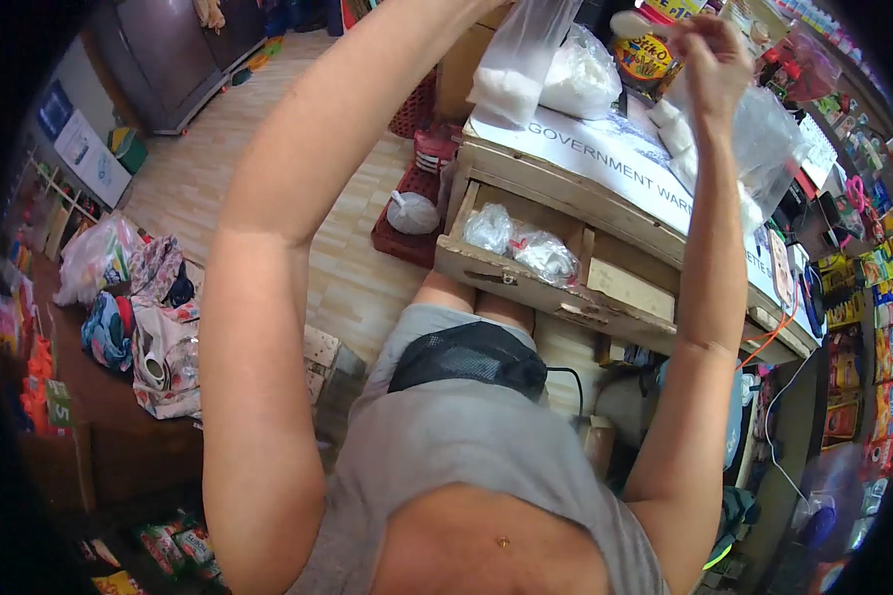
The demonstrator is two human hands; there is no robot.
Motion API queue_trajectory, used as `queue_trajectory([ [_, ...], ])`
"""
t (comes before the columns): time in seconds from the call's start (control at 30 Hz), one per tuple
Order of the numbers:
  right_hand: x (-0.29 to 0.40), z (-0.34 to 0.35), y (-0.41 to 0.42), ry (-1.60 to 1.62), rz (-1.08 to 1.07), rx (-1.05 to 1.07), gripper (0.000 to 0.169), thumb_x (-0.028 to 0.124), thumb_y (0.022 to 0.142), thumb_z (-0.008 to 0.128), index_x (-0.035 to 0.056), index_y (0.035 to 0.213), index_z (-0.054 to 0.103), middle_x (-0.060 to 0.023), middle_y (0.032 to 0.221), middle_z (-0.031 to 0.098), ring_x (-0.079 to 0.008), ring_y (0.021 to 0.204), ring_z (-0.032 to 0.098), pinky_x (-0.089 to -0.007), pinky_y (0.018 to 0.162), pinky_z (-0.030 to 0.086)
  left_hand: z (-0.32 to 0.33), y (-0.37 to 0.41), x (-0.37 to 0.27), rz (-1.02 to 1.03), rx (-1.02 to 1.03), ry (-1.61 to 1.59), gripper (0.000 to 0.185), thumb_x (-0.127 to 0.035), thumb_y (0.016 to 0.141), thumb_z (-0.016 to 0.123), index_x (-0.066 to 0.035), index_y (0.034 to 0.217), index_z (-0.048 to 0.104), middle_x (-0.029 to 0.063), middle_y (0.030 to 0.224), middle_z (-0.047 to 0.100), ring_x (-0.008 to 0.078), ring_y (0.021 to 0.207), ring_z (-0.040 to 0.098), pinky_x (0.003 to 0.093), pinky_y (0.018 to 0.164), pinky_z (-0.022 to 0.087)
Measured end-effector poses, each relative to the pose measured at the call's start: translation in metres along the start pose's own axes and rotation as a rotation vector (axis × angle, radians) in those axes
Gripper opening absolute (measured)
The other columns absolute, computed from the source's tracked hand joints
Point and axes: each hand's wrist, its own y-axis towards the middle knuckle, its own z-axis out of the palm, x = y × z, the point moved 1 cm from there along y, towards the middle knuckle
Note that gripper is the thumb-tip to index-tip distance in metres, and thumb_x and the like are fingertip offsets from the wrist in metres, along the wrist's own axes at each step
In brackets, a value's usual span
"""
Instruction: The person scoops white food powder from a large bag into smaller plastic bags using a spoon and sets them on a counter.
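My right hand [714, 63] is raised over the right part of the desk, its fingers closed on the handle of a whitish spoon [631, 26]. My left forearm reaches to the top edge, and the left hand lies beyond it. Near that wrist, a clear plastic bag [517, 93] with white powdery or granular contents hangs or stands at the desk's corner; its top is cut off. Beside it is an open-looking plastic bag of white contents [580, 78]. Small white packed bundles [673, 134] lie left of my right wrist, and a large clear plastic bag [770, 145] is to its right.
The desk's drawer [506, 279] is pulled out toward my lap, with crumpled plastic bags [543, 256] inside. A red crate [402, 245] stands on the floor, a tied white bag [413, 213] on it. Orange cords [778, 335] hang at the right; cloths [164, 342] lie left.
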Motion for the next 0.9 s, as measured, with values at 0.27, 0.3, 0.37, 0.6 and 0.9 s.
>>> queue_trajectory([
  [0.27, -0.048, 0.016, -0.07, -0.301, 0.431, 0.101, 0.05, 0.03, 0.069, 0.075, 0.0047, 0.11, 0.06, -0.0152, 0.095, 0.062, -0.0245, 0.089, 0.059, -0.0381, 0.081, 0.046, 0.028, -0.003, 0.021, -0.026, 0.087, 0.046, 0.005, 0.009, 0.07, 0.056, 0.007, 0.072, 0.06, 0.0156, 0.067, 0.063, 0.0181, 0.054, 0.061, 0.0227, 0.046, 0.05],
  [0.3, -0.039, 0.02, -0.069, -0.444, 0.302, 0.052, 0.051, 0.032, 0.069, 0.075, 0.0058, 0.11, 0.06, -0.0158, 0.098, 0.062, -0.0246, 0.091, 0.058, -0.037, 0.081, 0.046, 0.023, -0.007, 0.019, -0.025, 0.093, 0.051, 0.005, 0.009, 0.07, 0.056, 0.007, 0.071, 0.06, 0.0155, 0.067, 0.063, 0.0181, 0.054, 0.061, 0.0227, 0.047, 0.05],
  [0.37, -0.022, 0.025, -0.064, -0.726, 0.038, -0.059, 0.054, 0.037, 0.069, 0.075, 0.0081, 0.112, 0.06, -0.0169, 0.103, 0.06, -0.0249, 0.094, 0.057, -0.0348, 0.082, 0.045, 0.016, -0.01, 0.01, -0.01, 0.069, 0.041, 0.005, 0.009, 0.07, 0.055, 0.008, 0.072, 0.06, 0.0158, 0.068, 0.062, 0.0187, 0.055, 0.061, 0.0233, 0.047, 0.051],
  [0.6, 0.035, 0.035, -0.071, 0.059, 0.445, 0.278, 0.042, 0.027, 0.075, 0.071, -0.0008, 0.105, 0.061, -0.0103, 0.095, 0.063, -0.017, 0.083, 0.058, -0.0296, 0.083, 0.043, 0.071, -0.034, 0.002, -0.025, 0.222, -0.084, 0.007, 0.008, 0.074, 0.053, 0.01, 0.075, 0.06, 0.0166, 0.076, 0.062, 0.0203, 0.067, 0.062, 0.0246, 0.056, 0.052],
  [0.9, 0.051, -0.061, -0.062, 0.183, 0.557, 0.079, 0.012, 0.015, 0.083, 0.063, 0.0039, 0.084, 0.064, -0.0071, 0.078, 0.066, -0.0142, 0.071, 0.063, -0.0271, 0.067, 0.047, 0.073, -0.096, -0.01, 0.04, 0.441, 0.106, 0.039, -0.013, 0.087, 0.057, 0.011, 0.116, 0.047, 0.017, 0.104, 0.056, 0.0189, 0.083, 0.061, 0.0309, 0.074, 0.05],
])
